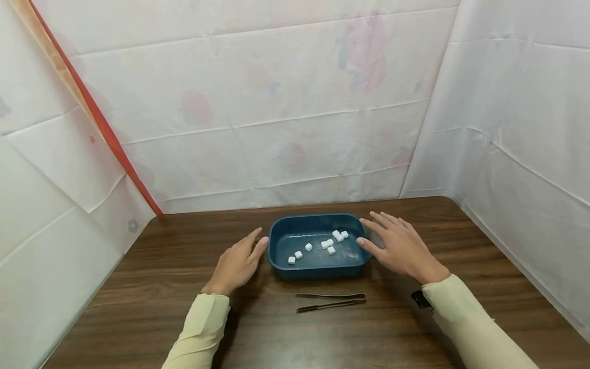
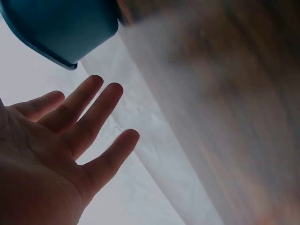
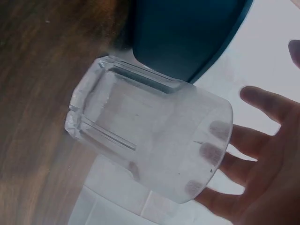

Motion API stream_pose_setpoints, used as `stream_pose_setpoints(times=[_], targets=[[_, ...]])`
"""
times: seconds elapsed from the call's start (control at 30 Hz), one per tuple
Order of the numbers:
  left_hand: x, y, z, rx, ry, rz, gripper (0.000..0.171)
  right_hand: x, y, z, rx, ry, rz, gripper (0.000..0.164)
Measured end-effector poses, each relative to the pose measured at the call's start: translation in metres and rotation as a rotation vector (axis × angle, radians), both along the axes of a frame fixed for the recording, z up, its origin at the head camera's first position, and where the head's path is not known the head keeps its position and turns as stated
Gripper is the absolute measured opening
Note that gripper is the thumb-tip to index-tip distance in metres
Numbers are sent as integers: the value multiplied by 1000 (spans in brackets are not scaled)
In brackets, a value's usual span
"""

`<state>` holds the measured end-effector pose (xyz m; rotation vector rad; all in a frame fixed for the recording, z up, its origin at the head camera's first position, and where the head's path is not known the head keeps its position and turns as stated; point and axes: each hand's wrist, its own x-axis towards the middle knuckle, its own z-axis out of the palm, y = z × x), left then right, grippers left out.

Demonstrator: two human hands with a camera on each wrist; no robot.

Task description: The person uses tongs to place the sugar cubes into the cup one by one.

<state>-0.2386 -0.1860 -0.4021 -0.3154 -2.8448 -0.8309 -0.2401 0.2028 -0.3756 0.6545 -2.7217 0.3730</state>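
Head: two hands (image 1: 236,266) (image 1: 400,246), one tray (image 1: 319,273) — perhaps nine cubes (image 1: 308,247)

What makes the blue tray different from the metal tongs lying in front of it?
The tray is blue, while the tongs look dull and metallic. The tray is broad with raised walls; the tongs are much smaller, with two thin arms joined at the right end. The tray holds small white cubes, whereas the tongs grip nothing. Both rest on the brown table.
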Motion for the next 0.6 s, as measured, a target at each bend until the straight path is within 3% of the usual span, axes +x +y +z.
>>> stream_pose_setpoints(times=[0.27, 0.6], targets=[[-2, 5, 0, -4, 18, 19, 76, 3, -3, -4, -74, 143, 80, 50], [-5, 10, 0, 10, -35, 0, 79, 6, -4, -9, -80, 156, 89, 42]])
